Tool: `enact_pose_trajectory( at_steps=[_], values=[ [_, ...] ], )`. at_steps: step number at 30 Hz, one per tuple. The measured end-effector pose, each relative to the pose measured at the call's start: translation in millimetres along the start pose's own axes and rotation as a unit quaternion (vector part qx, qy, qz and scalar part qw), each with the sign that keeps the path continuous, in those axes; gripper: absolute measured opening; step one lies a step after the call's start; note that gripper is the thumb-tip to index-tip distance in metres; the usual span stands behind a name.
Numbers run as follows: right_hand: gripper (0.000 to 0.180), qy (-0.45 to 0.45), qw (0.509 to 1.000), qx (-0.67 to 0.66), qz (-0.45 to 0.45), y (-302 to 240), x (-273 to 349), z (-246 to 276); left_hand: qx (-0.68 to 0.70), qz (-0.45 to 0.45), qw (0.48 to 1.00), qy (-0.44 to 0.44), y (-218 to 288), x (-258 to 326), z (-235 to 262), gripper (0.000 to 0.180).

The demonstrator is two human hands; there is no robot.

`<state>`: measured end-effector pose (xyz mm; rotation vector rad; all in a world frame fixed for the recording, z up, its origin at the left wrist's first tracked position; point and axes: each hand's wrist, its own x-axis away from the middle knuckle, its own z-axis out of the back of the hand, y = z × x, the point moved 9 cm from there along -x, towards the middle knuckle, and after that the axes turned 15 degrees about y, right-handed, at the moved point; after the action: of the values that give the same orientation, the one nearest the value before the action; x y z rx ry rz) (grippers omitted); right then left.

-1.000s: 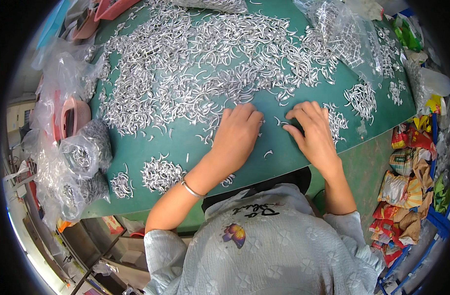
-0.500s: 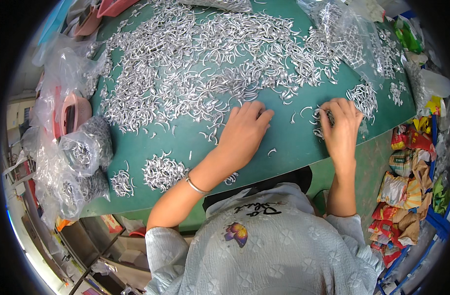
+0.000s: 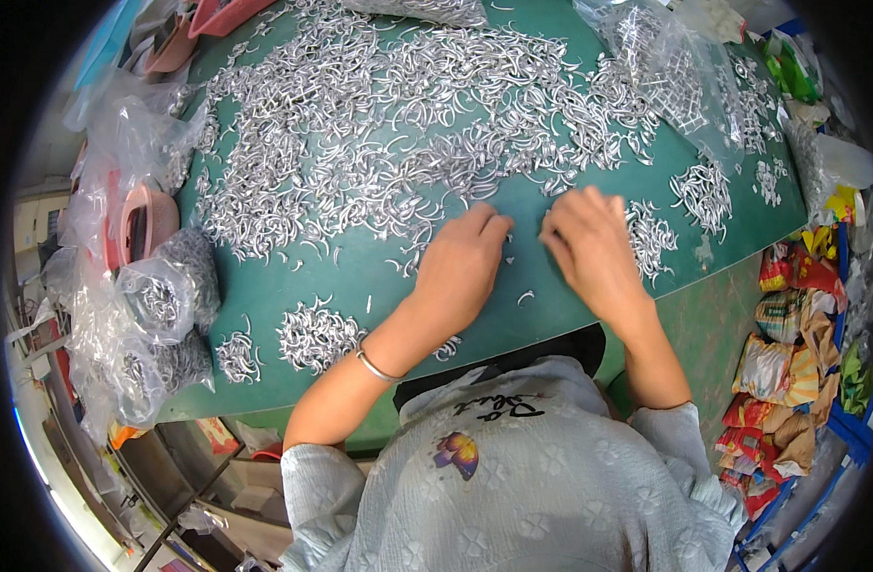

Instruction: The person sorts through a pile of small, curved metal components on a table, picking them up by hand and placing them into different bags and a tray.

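Observation:
A wide spread of small curved silver metal pieces (image 3: 436, 86) covers much of the green table (image 3: 494, 324). My left hand (image 3: 463, 267), with a bangle on its wrist, is closed at the near edge of this spread. Its thumb and fingers are pinched; what they hold, if anything, is too small to make out. My right hand (image 3: 597, 253) hovers to its right, fingers curled down and fingertips mostly hidden. Just right of that hand lies a small pile of curved pieces (image 3: 651, 240), with another pile (image 3: 703, 195) beyond. One loose piece (image 3: 525, 297) lies between my forearms.
Near the front left edge sit two small heaps, a larger one (image 3: 319, 334) and a smaller one (image 3: 238, 357). Clear plastic bags of pieces (image 3: 174, 296) and a pink basket (image 3: 149, 224) line the left side. Another bag (image 3: 670, 76) lies far right. Colourful packages (image 3: 780, 367) stand beyond the right edge.
My right hand has moved left from the pile on the right toward my left hand, uncovering that pile. My left hand has shifted slightly, its fingers drawn closer together.

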<state>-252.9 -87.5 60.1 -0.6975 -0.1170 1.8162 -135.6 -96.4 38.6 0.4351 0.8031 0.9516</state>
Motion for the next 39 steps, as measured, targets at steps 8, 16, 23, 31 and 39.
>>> enact_pose_trajectory(
  at_steps=[8,16,23,31,39],
  values=[
    [0.015,0.092,0.995,0.008,-0.027,13,-6,0,-0.003,0.022,0.999,0.028,1,-4,6,0.014],
    [0.008,0.094,0.972,0.199,-0.089,60,10,65,-0.028,0.001,0.999,0.032,0,-1,11,0.014],
    [0.018,0.102,0.993,0.058,-0.020,17,-14,31,-0.049,-0.003,0.998,0.026,0,-2,5,0.013],
    [0.009,0.049,0.999,-0.014,-0.008,8,0,2,-0.063,-0.002,0.997,0.040,-1,-3,8,0.012],
    [0.011,0.083,0.996,0.018,0.000,5,-6,-4,-0.058,0.015,0.997,0.044,0,-6,8,0.011]
  ],
)
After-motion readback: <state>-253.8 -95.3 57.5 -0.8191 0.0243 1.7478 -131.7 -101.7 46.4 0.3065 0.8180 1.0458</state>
